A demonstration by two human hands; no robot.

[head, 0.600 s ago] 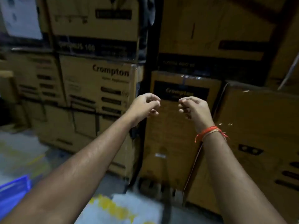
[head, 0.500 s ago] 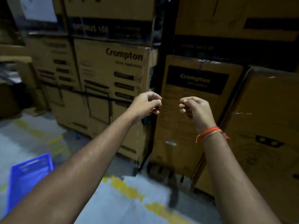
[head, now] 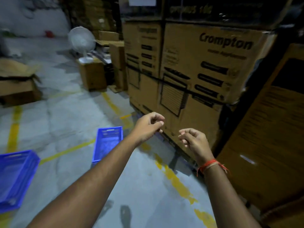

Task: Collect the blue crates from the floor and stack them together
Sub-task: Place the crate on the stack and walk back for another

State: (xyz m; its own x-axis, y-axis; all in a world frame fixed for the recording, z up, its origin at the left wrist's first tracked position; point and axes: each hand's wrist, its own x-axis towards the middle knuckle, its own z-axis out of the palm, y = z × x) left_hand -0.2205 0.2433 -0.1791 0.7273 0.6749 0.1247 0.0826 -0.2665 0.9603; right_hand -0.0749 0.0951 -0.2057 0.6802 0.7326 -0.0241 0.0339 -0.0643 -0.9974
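Two blue plastic crates lie on the grey floor. One blue crate (head: 107, 142) sits in the middle, just left of my left forearm. A second blue crate (head: 14, 178) lies at the left edge, partly cut off by the frame. My left hand (head: 148, 127) is stretched forward above the floor, fingers loosely curled, holding nothing. My right hand (head: 194, 142), with an orange thread at the wrist, hangs beside it, fingers also loosely curled and empty. Neither hand touches a crate.
Tall stacked cardboard cartons (head: 189, 71) marked Crompton stand close on the right. A white pedestal fan (head: 81, 40) on a small carton (head: 92, 74) and an open carton (head: 18, 83) lie further back left. Yellow floor lines (head: 177, 180) cross the floor.
The view has swung left and down, away from the cartons. The floor and both blue crates have come into view. Both hands stay extended and empty, now lower in frame.
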